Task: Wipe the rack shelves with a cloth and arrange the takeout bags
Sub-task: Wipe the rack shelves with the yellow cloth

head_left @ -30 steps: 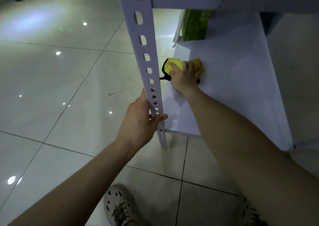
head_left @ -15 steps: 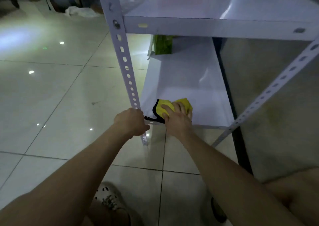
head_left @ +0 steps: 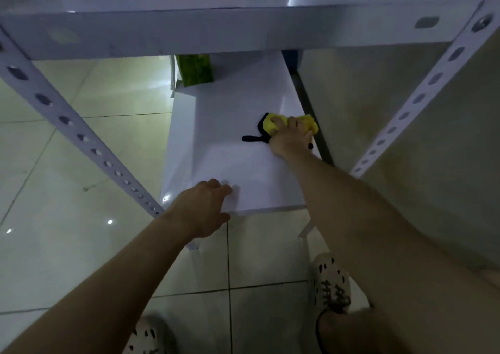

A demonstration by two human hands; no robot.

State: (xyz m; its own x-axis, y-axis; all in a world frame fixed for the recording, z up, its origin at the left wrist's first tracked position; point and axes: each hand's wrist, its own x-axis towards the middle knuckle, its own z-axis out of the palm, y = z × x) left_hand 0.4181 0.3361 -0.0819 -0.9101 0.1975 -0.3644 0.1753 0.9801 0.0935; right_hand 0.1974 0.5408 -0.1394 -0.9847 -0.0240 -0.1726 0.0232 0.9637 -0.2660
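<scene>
Right hand [head_left: 290, 137] clutches the yellow cloth [head_left: 307, 122] at three o'clock on the lower shelf [head_left: 230, 159]; left hand [head_left: 201, 209] rests loose at six. I'd press flat, sweeping toward the green bag [head_left: 196, 69] at twelve.

The left hand [head_left: 201, 207] was laid palm down at the front edge of the lower shelf [head_left: 230, 137], its fingers loosely extended on the surface and its thumb set along the edge, with the bare forearm stretched in from the lower left. The right hand [head_left: 290, 137] was reached farther in on a nearly straight arm and pressed onto the yellow cloth [head_left: 307, 121], fingers and thumb curled over the bunched fabric. The two hands were held well apart.
</scene>
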